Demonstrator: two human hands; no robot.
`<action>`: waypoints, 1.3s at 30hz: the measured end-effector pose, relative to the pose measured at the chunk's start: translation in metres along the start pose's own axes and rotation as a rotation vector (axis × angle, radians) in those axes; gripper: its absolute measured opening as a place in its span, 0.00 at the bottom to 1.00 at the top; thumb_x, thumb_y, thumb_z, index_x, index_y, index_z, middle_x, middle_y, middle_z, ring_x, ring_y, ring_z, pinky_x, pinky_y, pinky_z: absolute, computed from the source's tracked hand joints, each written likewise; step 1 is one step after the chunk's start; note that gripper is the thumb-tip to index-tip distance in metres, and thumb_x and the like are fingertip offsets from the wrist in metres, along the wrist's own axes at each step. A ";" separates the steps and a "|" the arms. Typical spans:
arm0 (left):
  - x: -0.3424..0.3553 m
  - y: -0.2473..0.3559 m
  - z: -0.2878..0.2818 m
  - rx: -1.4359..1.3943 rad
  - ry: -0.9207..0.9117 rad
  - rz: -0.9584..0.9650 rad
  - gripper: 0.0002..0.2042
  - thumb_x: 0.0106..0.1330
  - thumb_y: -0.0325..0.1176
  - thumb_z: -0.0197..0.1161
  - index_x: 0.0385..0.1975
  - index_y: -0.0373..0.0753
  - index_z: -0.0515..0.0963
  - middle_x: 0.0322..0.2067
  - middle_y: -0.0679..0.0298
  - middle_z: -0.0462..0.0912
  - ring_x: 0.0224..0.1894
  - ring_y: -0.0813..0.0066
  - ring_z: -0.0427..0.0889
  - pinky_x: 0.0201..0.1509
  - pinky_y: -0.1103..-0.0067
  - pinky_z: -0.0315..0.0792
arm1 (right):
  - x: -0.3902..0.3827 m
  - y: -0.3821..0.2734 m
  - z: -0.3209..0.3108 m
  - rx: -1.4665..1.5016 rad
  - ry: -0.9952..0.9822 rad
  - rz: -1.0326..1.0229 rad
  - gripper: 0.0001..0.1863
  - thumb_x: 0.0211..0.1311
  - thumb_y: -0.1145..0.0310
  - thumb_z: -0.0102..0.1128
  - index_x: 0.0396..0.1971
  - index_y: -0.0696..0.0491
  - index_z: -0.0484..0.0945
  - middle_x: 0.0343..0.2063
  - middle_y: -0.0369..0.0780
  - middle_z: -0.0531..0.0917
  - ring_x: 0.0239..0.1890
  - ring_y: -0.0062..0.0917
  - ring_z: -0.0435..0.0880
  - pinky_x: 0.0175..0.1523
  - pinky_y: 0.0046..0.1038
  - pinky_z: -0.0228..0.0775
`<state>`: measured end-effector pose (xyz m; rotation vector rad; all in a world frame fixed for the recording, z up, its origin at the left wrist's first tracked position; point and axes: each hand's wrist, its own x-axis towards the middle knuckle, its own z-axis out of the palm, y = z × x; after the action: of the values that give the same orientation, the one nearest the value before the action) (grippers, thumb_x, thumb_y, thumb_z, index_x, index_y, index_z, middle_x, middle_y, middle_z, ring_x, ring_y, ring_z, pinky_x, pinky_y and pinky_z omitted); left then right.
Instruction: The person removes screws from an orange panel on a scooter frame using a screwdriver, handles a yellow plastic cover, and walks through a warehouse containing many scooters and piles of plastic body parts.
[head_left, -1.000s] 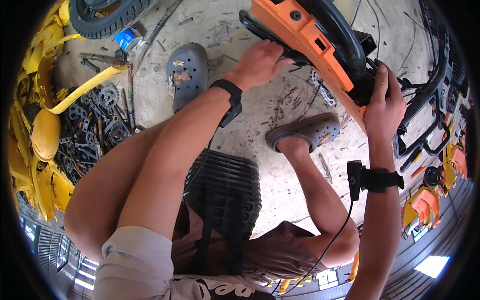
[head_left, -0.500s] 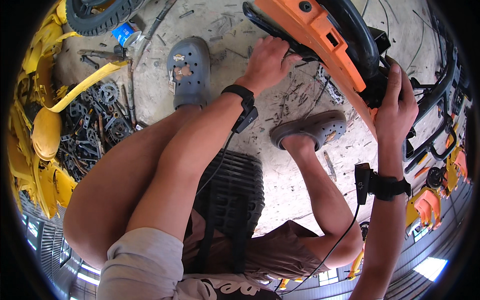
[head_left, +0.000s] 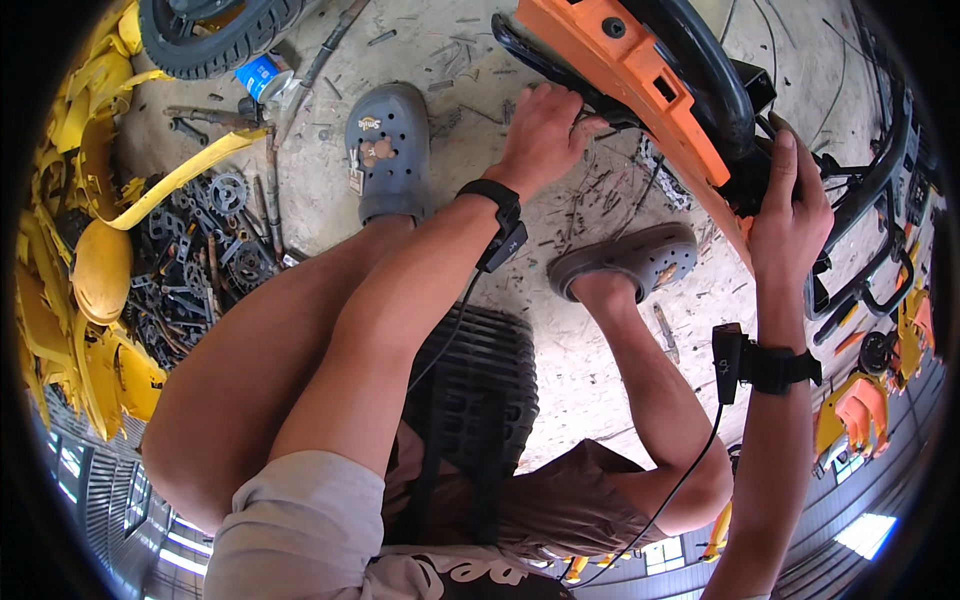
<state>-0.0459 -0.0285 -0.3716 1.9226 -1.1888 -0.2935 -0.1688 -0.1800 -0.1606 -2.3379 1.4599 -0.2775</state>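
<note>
A long orange panel (head_left: pixel 690 125) with a thick black tube (head_left: pixel 715 75) along it slants across the upper right; it looks like part of a vehicle frame. My left hand (head_left: pixel 540 140) is closed at the slim black bar (head_left: pixel 545 60) on the panel's left edge, with the fingertips partly hidden. My right hand (head_left: pixel 792 225) grips the panel's lower end beside black fittings, thumb on top and its other fingers mostly out of sight.
Yellow plastic pieces (head_left: pixel 100 270) and a heap of metal parts (head_left: pixel 180 250) lie at left, below a tyre (head_left: pixel 215 45) and a blue can (head_left: pixel 262 78). Black frames (head_left: pixel 890 215) stand at right. Debris litters the floor around my clogs (head_left: pixel 388 150). A black slatted crate (head_left: pixel 490 370) is beneath me.
The view has shifted slightly, so the floor and my legs appear a little further right. My left hand sits slightly lower along the bar; my right hand keeps its place.
</note>
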 end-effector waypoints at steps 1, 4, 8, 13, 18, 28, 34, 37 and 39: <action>0.001 -0.001 -0.001 -0.003 0.006 0.008 0.15 0.60 0.43 0.65 0.22 0.38 0.71 0.25 0.59 0.72 0.34 0.57 0.71 0.39 0.65 0.62 | 0.000 0.001 0.000 0.021 0.010 -0.009 0.22 0.68 0.50 0.54 0.45 0.54 0.83 0.33 0.44 0.87 0.37 0.26 0.86 0.43 0.25 0.74; 0.005 -0.004 -0.006 -0.022 -0.049 0.052 0.15 0.60 0.42 0.65 0.23 0.38 0.72 0.25 0.60 0.72 0.34 0.58 0.72 0.39 0.65 0.63 | 0.000 0.003 0.000 -0.025 0.040 -0.046 0.21 0.68 0.51 0.54 0.44 0.53 0.84 0.30 0.46 0.86 0.33 0.29 0.86 0.40 0.25 0.74; 0.013 -0.012 -0.017 0.010 -0.114 0.119 0.13 0.60 0.41 0.66 0.24 0.39 0.74 0.25 0.60 0.73 0.34 0.61 0.73 0.39 0.67 0.64 | 0.000 0.003 -0.001 -0.012 0.053 -0.123 0.19 0.68 0.54 0.54 0.42 0.54 0.84 0.28 0.44 0.86 0.28 0.29 0.85 0.37 0.26 0.74; 0.013 -0.012 -0.012 0.057 -0.019 0.177 0.14 0.56 0.42 0.68 0.25 0.40 0.73 0.25 0.62 0.70 0.34 0.62 0.71 0.38 0.68 0.63 | -0.001 0.001 0.001 -0.003 0.047 -0.061 0.19 0.68 0.55 0.56 0.42 0.56 0.83 0.26 0.45 0.85 0.28 0.25 0.84 0.37 0.24 0.73; 0.002 -0.009 0.002 0.064 0.043 0.090 0.15 0.54 0.42 0.69 0.25 0.40 0.72 0.25 0.62 0.69 0.33 0.61 0.70 0.38 0.67 0.62 | 0.000 0.004 0.003 0.027 0.045 -0.085 0.22 0.67 0.52 0.56 0.44 0.58 0.83 0.30 0.46 0.86 0.34 0.22 0.84 0.42 0.23 0.73; 0.001 -0.007 0.008 0.072 0.074 0.071 0.15 0.56 0.42 0.68 0.23 0.40 0.71 0.24 0.61 0.69 0.33 0.59 0.69 0.37 0.66 0.60 | 0.000 0.008 0.001 0.031 -0.015 -0.041 0.22 0.68 0.52 0.56 0.46 0.55 0.83 0.35 0.44 0.87 0.39 0.21 0.84 0.47 0.21 0.72; -0.001 -0.007 0.008 0.061 0.081 0.062 0.15 0.56 0.42 0.67 0.24 0.39 0.71 0.25 0.60 0.70 0.33 0.58 0.70 0.37 0.65 0.60 | -0.001 0.008 0.001 -0.023 -0.029 -0.048 0.22 0.70 0.52 0.52 0.49 0.55 0.81 0.34 0.42 0.86 0.37 0.18 0.81 0.43 0.19 0.69; -0.001 -0.008 0.011 0.056 0.087 0.070 0.14 0.56 0.42 0.67 0.24 0.39 0.71 0.25 0.60 0.70 0.33 0.58 0.70 0.38 0.65 0.60 | -0.001 0.010 0.001 -0.062 -0.029 -0.080 0.23 0.72 0.53 0.49 0.51 0.56 0.80 0.34 0.41 0.86 0.35 0.16 0.79 0.42 0.18 0.68; -0.001 -0.009 0.011 0.057 0.082 0.071 0.14 0.56 0.42 0.67 0.25 0.39 0.71 0.25 0.60 0.70 0.33 0.57 0.70 0.38 0.65 0.60 | -0.001 0.011 0.002 -0.028 -0.014 -0.075 0.23 0.70 0.52 0.52 0.49 0.55 0.81 0.34 0.42 0.86 0.36 0.18 0.81 0.44 0.19 0.70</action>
<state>-0.0474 -0.0316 -0.3850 1.9184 -1.2192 -0.1425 -0.1773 -0.1834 -0.1668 -2.4157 1.3796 -0.2612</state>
